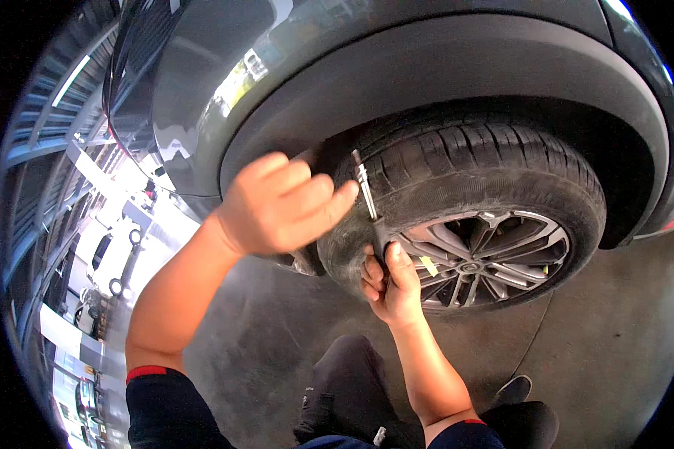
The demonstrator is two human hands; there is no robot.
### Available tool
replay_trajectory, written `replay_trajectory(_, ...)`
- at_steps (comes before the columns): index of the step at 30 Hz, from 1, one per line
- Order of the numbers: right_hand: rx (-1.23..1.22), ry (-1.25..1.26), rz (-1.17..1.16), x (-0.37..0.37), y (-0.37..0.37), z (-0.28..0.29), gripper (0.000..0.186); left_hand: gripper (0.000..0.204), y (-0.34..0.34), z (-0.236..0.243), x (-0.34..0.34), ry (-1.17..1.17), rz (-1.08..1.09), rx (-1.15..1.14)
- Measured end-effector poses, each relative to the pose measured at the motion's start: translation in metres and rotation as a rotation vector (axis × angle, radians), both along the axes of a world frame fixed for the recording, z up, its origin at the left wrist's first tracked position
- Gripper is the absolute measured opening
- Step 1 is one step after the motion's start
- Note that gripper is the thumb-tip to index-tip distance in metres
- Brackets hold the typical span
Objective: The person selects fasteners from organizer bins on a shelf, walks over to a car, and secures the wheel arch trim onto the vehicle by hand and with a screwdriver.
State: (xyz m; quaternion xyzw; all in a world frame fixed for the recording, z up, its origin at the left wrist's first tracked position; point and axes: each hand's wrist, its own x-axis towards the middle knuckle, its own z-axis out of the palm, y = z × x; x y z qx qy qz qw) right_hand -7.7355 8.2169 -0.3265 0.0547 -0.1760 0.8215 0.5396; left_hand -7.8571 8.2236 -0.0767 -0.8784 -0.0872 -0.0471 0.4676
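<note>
My right hand (395, 284) is closed around the black handle of a slim hand tool with a silver shaft (366, 196) and a narrow dark tip. It points up and slightly left, in front of the tire (457, 161); its exact kind is unclear. My left hand (284, 209) is curled, slightly blurred, just left of the shaft. One finger of it reaches toward the shaft; whether it touches cannot be told, and the palm side is hidden. The tire sits on a multi-spoke silver and dark wheel (468, 267).
A grey car body (202, 82) with a dark wheel arch trim (457, 60) curves over the tire. A yellow tag (429, 266) lies against the spokes. Below is the grey floor (240, 314), with my knees and a shoe (514, 391). A white vehicle (116, 258) stands far left.
</note>
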Motion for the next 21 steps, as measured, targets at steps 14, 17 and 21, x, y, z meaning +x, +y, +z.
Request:
replay_trajectory(14,0.327,-0.767,-0.426,-0.053,-0.019,-0.004,0.027,0.02,-0.065,-0.123,-0.125,-1.053,0.845,-0.893)
replay_trajectory(17,0.297,-0.824,-0.429,-0.042,-0.013,-0.001,0.028,0.027,-0.049,-0.143,-0.091,-1.326,0.819,-1.01)
replay_trajectory(21,0.282,-0.788,-0.367,-0.037,-0.017,0.005,0.026,0.038,-0.032,-0.153,-0.085,-1.918,0.555,-1.308)
